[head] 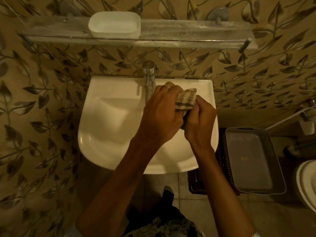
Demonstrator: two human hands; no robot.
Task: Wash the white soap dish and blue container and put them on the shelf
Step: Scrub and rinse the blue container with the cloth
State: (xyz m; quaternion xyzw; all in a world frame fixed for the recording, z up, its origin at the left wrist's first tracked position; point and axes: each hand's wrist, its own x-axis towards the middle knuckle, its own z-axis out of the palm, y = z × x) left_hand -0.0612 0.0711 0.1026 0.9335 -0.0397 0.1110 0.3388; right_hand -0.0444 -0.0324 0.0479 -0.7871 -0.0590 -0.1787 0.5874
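While the white soap dish sits on the glass shelf, I see my left hand and right hand both clamped on a checked cloth wrapped around a dark, mostly hidden object above the washbasin.

This is a small home bathroom: a glossy white ceramic wall-hung washbasin sits at the centre with a slim chrome pillar tap at its 12 o'clock edge, and above that a long frosted glass wall shelf carries a white oval plastic soap dish. The wall is covered in beige tiles printed with grey-brown leaves, the floor at 6 o'clock is pale square tile, and at 4 o'clock stands a grey perforated plastic basket tray beside a white rounded toilet rim
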